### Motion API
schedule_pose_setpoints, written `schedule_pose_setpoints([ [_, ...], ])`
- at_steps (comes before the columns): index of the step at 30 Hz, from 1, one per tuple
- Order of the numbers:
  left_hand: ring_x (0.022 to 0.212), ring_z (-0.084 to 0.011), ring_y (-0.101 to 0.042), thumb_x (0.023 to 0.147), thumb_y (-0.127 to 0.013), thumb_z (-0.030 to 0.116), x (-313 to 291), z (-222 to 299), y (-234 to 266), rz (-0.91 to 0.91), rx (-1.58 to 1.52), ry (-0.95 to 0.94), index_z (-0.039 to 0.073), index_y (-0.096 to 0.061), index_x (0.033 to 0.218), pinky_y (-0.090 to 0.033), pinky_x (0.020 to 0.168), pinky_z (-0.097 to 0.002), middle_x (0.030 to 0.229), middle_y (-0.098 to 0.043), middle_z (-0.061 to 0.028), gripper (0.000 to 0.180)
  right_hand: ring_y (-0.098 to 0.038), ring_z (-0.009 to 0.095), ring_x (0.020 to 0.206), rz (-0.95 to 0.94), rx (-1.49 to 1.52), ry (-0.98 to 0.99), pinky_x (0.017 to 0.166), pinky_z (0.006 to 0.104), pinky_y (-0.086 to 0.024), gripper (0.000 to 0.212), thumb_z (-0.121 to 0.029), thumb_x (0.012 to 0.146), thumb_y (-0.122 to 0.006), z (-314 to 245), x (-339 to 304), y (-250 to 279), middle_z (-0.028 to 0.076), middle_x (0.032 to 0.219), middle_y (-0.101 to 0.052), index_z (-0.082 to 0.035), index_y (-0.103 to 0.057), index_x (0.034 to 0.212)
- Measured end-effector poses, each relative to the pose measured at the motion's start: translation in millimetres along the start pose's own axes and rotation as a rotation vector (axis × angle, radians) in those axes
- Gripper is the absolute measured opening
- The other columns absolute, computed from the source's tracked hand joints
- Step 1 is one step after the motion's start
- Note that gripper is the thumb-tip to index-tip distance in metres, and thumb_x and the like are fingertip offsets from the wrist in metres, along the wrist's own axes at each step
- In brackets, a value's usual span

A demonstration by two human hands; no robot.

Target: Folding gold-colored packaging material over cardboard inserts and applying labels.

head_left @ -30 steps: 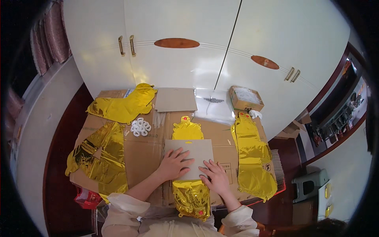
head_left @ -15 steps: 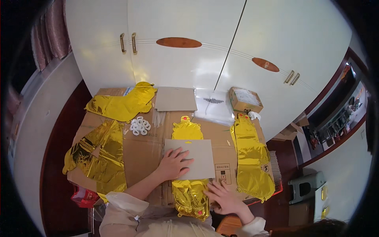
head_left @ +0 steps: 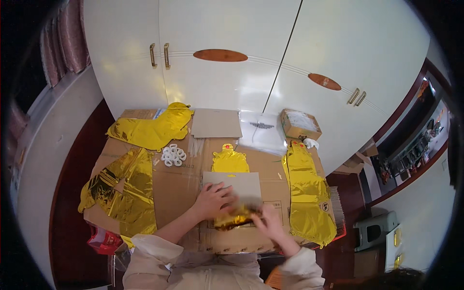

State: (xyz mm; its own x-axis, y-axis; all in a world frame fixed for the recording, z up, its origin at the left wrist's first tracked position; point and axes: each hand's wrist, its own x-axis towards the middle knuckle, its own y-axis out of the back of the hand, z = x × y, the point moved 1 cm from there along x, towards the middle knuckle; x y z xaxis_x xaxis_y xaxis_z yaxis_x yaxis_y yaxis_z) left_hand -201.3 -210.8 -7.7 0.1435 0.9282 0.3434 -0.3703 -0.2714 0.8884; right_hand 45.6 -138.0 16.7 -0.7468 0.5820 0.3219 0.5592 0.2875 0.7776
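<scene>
A flat gold foil balloon (head_left: 230,162) lies lengthwise in the middle of the cardboard surface, its far end with a red spot sticking out beyond a grey card (head_left: 247,184) on top of it. My left hand (head_left: 211,202) rests on the card with fingers spread. The balloon's near part is lifted and folded up over the card's near edge. At that fold, my right hand (head_left: 271,224) grips the foil on its right side; motion blurs the fingers and the foil there.
More gold foil balloons (head_left: 310,193) lie at the right and left edges. White rings (head_left: 173,155) are piled left of centre. Behind stand a stack of grey cards (head_left: 216,124), clear plastic bags (head_left: 263,130) and a small open box (head_left: 300,123). White cabinets (head_left: 217,82) close off the far side.
My right hand has taken hold of the balloon's near end and brought it up and away from me over the card. My left hand stays on the card.
</scene>
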Motion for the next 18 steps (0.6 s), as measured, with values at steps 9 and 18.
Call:
schedule_pose_setpoints([
  [9, 0.124, -0.0292, -0.049, 0.08, -0.058, 0.022, -6.3, -21.1, -11.8, 0.003, 0.014, -0.079, 0.013, -0.064, 0.117, -0.023, 0.114, -0.0552, 0.125, -0.061, -0.0078, 0.039, -0.059, 0.039, 0.096, -0.008, 0.149, -0.016, 0.084, 0.0425, -0.048, 0.021, -0.013, 0.089, -0.065, 42.7, 63.8, -34.0, 0.019, 0.101, -0.064, 0.001, -0.062, 0.104],
  [18, 0.107, -0.03, -0.061, 0.076, -0.059, 0.014, -14.6, -26.4, 22.0, -0.061, 0.196, 0.131, 0.006, -0.067, 0.104, -0.042, 0.101, -0.0483, 0.113, -0.066, -0.0113, 0.03, -0.061, 0.039, 0.101, 0.147, 0.059, 0.013, 0.089, 0.0426, -0.05, 0.023, -0.015, 0.088, -0.065, 33.4, 61.0, -38.4, 0.02, 0.113, -0.063, 0.004, -0.061, 0.1],
])
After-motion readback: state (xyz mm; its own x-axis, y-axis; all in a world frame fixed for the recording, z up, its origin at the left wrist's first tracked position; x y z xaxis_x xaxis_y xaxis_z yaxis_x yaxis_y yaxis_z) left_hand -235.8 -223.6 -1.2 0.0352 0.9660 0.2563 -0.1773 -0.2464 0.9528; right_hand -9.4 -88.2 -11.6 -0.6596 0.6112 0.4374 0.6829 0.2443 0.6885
